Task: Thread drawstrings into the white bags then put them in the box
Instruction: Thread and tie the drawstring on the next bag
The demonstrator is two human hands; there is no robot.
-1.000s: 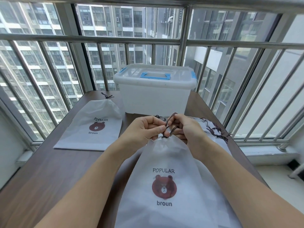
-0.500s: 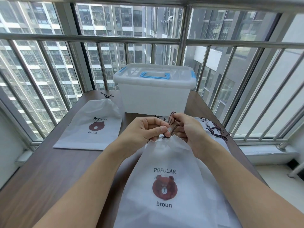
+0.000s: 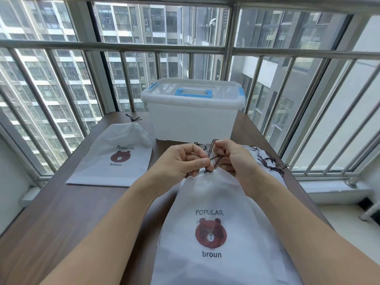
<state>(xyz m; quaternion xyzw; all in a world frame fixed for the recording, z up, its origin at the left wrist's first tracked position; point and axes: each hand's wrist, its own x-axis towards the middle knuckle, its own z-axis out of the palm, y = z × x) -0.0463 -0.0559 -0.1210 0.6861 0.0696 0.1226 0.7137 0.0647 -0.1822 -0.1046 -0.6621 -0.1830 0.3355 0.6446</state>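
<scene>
Two white bags show printed faces — one bag near the table's left edge, one at its near edge atop a stack of uncountable depth. One lidded box at the far edge. One heap of loose drawstrings — count indeterminate — by the right edge.

Brown table — white bags, lidded box, loose drawstrings on top.

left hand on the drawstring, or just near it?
Touching. Head view: left hand pinches the dark drawstring between thumb and fingertip, above the bag mouth.
</scene>
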